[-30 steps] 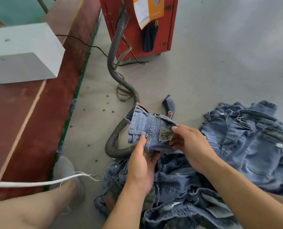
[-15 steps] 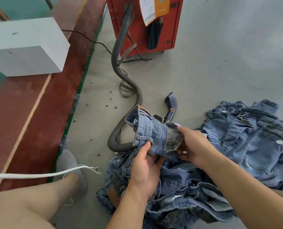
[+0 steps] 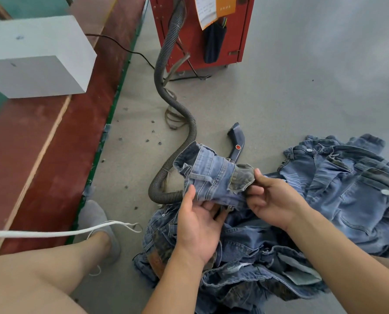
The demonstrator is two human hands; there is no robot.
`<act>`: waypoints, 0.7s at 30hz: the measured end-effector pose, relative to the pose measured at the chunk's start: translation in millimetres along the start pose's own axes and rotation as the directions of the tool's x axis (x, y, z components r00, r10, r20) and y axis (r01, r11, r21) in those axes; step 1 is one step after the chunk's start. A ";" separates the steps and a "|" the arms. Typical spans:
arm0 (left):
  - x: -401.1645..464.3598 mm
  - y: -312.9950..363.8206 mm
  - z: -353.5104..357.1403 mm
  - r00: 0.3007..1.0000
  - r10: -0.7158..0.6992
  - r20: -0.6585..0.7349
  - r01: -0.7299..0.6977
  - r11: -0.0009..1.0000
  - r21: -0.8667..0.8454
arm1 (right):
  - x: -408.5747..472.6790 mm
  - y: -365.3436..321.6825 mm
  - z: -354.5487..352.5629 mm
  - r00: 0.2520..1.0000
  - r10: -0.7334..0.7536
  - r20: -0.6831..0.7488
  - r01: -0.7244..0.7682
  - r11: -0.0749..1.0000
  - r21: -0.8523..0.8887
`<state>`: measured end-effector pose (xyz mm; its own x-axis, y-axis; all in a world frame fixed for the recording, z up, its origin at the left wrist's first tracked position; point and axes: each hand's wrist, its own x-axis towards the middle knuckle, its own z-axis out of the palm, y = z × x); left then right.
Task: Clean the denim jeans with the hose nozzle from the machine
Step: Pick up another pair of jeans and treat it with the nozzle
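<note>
Both hands hold up the waistband end of a pair of light blue denim jeans (image 3: 211, 175) above the floor. My left hand (image 3: 197, 223) grips the fabric from below, thumb on the front. My right hand (image 3: 270, 200) pinches a grey turned-out pocket lining at the jeans' right edge. Just behind the jeans the dark hose nozzle (image 3: 236, 141) with a red button lies on the floor, untouched. Its ribbed grey hose (image 3: 177, 105) curls back to the red machine (image 3: 198, 32).
A pile of other denim jeans (image 3: 347, 189) spreads across the grey floor at the right and under my arms. A white block (image 3: 34, 57) sits on a red raised ledge (image 3: 53, 143) at left. My bare leg and grey shoe (image 3: 98, 220) are at lower left, under a white cord (image 3: 53, 233).
The jeans' waistband has been turned and bunched, and the grey pocket lining now sticks out at the right. My right hand shifted from the button area to that lining. The nozzle stayed put.
</note>
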<state>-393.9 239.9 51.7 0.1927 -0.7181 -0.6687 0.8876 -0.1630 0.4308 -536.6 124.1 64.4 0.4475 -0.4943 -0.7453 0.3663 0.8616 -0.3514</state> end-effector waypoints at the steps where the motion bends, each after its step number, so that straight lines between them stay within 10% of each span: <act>1: 0.4 1.9 0.9 1.000 0.018 0.016 -0.018 0.999 0.032 | 0.2 -1.4 0.6 1.000 -0.014 -0.009 0.014 1.000 -0.006; 4: 3.3 8.8 3.4 0.995 0.044 0.084 -0.056 0.987 0.149 | -2.4 -12.2 6.8 0.995 -0.098 -0.033 0.084 0.955 -0.285; 9: 6.4 20.8 1.5 0.984 0.017 0.178 -0.059 0.970 0.235 | -4.3 -17.9 20.6 0.954 -0.297 0.039 0.204 0.550 -0.810; 13: 15.9 39.2 -10.9 0.982 0.187 -0.038 -0.165 0.934 0.317 | -1.0 -51.4 26.1 0.928 -0.360 -0.102 0.263 0.822 -0.505; 17: 25.4 54.8 -23.4 0.845 0.423 -0.327 -0.234 0.842 0.485 | -5.6 -77.6 11.9 0.924 -0.341 -0.172 0.239 0.868 -0.435; 21: 26.3 62.0 -6.8 0.796 0.577 -0.185 -0.314 0.654 0.688 | -13.5 -69.2 6.1 0.944 -0.294 -0.148 0.203 0.873 -0.443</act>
<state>-330.9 215.5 56.7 0.7427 -0.5400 -0.3959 0.2320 -0.3470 0.9087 -563.0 70.4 102.2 0.1942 -0.7032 -0.6839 0.0489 0.7033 -0.7092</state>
